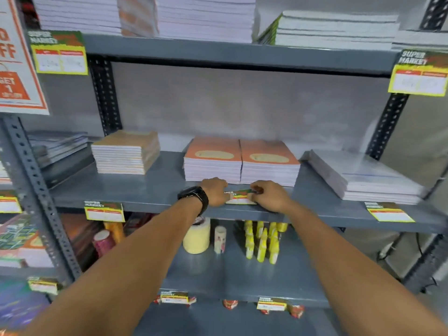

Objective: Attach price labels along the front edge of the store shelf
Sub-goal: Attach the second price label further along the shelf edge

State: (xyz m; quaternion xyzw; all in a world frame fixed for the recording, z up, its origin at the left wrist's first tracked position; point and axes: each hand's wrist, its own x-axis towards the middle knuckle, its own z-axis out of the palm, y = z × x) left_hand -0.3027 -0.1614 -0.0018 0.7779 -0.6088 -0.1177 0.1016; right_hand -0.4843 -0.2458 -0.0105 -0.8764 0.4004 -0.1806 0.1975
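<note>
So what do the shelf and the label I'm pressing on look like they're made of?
The shelf looks like painted steel: an even matte grey coat, thin folded front edge, and punched slotted uprights. The price label between the left hand and right hand looks like thin printed card or paper, slightly glossy; it lies flat and bends at the shelf edge. Whether it is laminated cannot be told.

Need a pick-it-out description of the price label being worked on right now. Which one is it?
Start at the middle grey shelf, the one with the twin orange-covered notebook stacks. On its front edge just below those stacks sits a price label, pinched between the left hand and right hand. The other labels on this edge hang free, untouched, near the ends.
</note>
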